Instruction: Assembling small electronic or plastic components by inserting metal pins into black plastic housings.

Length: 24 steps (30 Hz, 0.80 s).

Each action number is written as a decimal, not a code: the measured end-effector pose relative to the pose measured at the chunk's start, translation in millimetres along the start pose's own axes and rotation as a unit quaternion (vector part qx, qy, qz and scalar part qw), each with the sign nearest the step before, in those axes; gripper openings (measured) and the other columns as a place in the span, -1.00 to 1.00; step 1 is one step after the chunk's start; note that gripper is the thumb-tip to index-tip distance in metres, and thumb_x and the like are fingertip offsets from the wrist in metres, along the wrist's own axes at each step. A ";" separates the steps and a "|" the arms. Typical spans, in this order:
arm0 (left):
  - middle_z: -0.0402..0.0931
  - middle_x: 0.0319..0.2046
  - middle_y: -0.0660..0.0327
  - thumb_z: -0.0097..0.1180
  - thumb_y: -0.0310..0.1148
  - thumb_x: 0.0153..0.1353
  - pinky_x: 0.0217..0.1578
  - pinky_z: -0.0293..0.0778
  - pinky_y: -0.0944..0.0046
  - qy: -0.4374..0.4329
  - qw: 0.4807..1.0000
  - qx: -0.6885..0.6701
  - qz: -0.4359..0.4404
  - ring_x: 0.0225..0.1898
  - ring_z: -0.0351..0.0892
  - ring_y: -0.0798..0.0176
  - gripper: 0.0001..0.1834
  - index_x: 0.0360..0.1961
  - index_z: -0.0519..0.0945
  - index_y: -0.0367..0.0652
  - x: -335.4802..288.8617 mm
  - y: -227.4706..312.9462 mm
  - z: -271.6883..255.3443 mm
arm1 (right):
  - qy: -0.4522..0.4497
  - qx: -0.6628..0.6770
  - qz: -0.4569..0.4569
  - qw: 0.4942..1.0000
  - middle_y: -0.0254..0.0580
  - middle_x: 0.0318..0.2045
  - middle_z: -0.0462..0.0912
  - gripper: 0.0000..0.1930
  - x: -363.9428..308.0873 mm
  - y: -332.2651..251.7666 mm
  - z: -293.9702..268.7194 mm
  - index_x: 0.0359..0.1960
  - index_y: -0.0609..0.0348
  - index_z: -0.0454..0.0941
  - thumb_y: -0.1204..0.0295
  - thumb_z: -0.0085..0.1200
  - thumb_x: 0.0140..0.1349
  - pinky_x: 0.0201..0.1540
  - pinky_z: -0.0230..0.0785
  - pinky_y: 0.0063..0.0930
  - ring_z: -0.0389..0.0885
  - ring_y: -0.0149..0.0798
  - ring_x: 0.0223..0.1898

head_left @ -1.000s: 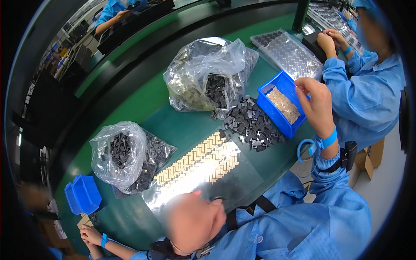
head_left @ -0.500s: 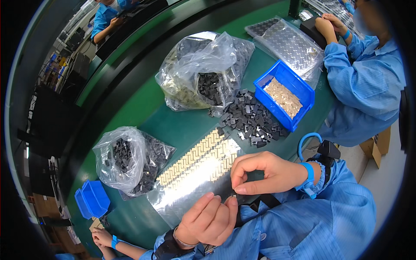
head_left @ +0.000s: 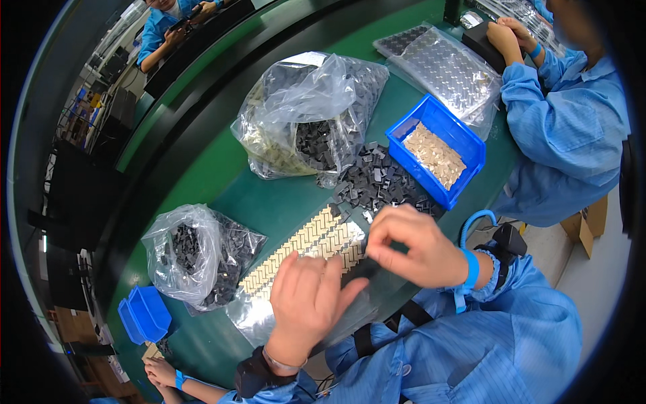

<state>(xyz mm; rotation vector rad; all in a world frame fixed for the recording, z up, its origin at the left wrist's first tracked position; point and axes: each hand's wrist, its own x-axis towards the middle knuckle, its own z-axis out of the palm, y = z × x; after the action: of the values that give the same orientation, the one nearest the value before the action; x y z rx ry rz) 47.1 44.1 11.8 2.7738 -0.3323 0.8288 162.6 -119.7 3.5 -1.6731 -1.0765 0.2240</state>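
My left hand (head_left: 304, 299) is open, palm down, with its thumb out to the side and its fingertips over the near edge of the rows of tan pieces (head_left: 296, 250). These small flat pieces lie in a zigzag pattern on a clear plastic sheet (head_left: 250, 322). My right hand (head_left: 420, 246) is closed in a pinch at the right end of the rows. Whatever is between its fingertips is too small to make out. Just beyond it spreads a loose pile of small black parts (head_left: 378, 176).
Past the pile stands a blue bin (head_left: 463, 128) holding loose tan pieces. A large clear bag (head_left: 319, 87) and a smaller one (head_left: 237, 246) hold black parts. Wrapped trays (head_left: 444, 73) lie at the far right. Another blue bin (head_left: 148, 313) stands left. Co-workers sit at both sides.
My two hands have moved apart. The left went forward over the tan rows and its fingers opened out; the right moved slightly forward toward the black pile, still pinched.
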 end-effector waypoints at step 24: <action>0.53 -0.37 0.12 0.04 -0.52 0.15 -0.30 0.47 0.29 0.073 0.468 -0.741 -0.476 -0.37 0.53 0.26 -0.75 -0.11 0.46 -0.26 -10.9 18.9 -16.8 | 0.032 0.376 0.013 0.926 -0.14 -0.28 0.47 -0.93 -3.4 -3.5 24.9 -0.41 0.29 0.47 0.60 0.09 0.08 -0.08 0.26 -0.43 0.42 -0.31 -0.19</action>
<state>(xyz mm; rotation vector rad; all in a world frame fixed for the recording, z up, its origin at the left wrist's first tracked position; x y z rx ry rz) 24.4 32.5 22.2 0.8118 0.4061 0.1315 143.3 -105.5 -4.7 -0.9903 -0.7739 0.5237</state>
